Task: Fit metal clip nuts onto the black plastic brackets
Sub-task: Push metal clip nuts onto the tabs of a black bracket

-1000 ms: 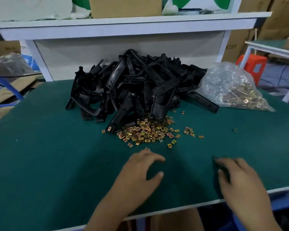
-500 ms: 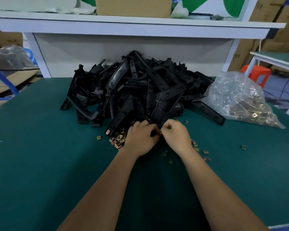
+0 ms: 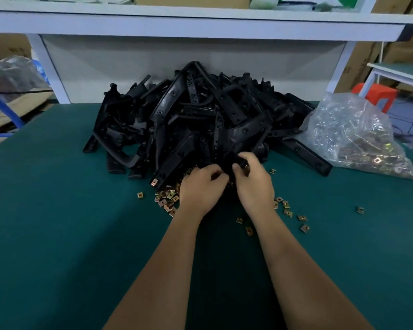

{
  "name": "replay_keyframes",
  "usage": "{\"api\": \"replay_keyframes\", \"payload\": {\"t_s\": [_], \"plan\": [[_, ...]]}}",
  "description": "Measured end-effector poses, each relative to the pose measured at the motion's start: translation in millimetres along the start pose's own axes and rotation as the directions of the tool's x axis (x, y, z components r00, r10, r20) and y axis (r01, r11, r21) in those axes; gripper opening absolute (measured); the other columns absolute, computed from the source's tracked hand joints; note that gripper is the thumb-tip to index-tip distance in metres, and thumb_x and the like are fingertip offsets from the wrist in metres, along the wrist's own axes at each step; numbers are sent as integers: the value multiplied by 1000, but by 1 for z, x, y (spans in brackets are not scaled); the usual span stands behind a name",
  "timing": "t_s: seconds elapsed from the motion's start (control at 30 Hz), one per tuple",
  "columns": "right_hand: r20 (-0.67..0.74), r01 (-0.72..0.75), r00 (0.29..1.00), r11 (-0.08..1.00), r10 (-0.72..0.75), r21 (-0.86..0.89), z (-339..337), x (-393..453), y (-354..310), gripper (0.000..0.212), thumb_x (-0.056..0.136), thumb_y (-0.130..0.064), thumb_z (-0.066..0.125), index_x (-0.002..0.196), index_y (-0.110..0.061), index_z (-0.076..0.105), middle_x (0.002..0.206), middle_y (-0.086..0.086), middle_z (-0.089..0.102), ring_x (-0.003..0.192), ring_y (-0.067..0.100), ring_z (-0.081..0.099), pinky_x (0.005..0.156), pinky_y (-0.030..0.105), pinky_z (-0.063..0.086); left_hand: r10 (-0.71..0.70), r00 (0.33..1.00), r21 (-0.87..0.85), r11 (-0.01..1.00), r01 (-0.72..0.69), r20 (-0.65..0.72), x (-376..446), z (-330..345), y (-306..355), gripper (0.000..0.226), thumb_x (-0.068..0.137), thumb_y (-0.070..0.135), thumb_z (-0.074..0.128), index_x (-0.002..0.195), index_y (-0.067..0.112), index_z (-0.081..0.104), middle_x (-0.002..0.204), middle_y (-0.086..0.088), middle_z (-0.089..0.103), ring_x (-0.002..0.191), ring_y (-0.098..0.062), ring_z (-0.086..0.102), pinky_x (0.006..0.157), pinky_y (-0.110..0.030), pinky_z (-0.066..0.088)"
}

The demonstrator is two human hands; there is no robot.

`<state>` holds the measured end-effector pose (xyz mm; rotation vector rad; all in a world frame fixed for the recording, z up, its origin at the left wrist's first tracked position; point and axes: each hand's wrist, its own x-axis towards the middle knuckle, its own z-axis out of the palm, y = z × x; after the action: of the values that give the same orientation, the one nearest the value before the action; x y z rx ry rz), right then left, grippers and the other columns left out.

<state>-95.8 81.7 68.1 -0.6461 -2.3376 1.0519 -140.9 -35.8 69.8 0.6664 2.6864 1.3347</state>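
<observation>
Both hands meet at the near foot of the bracket pile (image 3: 200, 115) on the green tabletop (image 3: 57, 234). Right hand (image 3: 253, 184) grips one black bracket (image 3: 236, 160), fingers curled round it. Left hand (image 3: 200, 189) has fingers curled (contents hidden, cannot tell). Loose clip nuts (image 3: 167, 198) lie scattered beneath; a bag of nuts (image 3: 353, 136) sits at right.

Bracket pile (image 3: 200, 120) blocks ahead; bag (image 3: 353, 136) right; green mat (image 3: 57, 234) open left.

We see white shelf (image 3: 200, 25) above green mat (image 3: 57, 234), orange stool (image 3: 377, 94) far right, cardboard boxes (image 3: 358, 70) behind.
</observation>
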Motion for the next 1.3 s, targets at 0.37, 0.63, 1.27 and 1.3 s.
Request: {"api": "replay_keyframes", "payload": {"t_s": [0.37,0.63,1.27,1.3], "plan": [[-274,386,916,828,-292,407,-8,-7,-10,39,90,2,41,103,-32,57,101,-23,58,95,-3,55,83,8,38,-151,988,-802,591,80,-13,-7,-23,2,29,104,32,43,102,20,69,80,4,71,59,-8,58,49,-21,43],[-21,343,918,764,-397,546,3,-23,-27,36,95,1,52,97,-33,65,91,-16,66,89,9,61,82,27,49,73,930,-862,406,303,361,-10,-39,-14,33,75,37,75,94,11,68,69,4,62,54,-5,54,46,-15,43],[201,268,958,895,-207,-357,7,-18,-7,36,91,-39,64,125,-27,64,116,-1,54,113,26,42,98,37,35,-157,978,-984,95,154,138,-9,-31,-19,21,107,13,40,117,15,58,95,0,76,81,-16,74,70,-37,61],[183,275,957,901,-224,-336,7,-16,-6,30,91,-32,64,121,-25,67,113,-1,57,111,26,44,96,36,36,-174,975,-985,74,153,138,-8,-31,-19,20,107,13,41,116,16,58,97,-2,75,78,-16,74,66,-35,60]]}}
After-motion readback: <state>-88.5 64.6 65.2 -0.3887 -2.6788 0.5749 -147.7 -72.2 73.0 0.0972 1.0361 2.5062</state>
